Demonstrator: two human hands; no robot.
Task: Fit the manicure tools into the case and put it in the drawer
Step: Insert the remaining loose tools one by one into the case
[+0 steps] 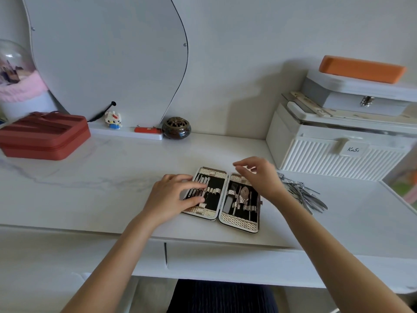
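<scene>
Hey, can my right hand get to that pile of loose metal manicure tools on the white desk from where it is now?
Probably yes. The right hand hovers empty over the open manicure case, and the pile of loose metal tools lies just to its right on the white desk, with nothing between them.

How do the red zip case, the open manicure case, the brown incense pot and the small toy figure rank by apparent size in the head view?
1. red zip case
2. manicure case, open flat; nearer the camera, so this ranking is unsure
3. brown incense pot
4. toy figure
</scene>
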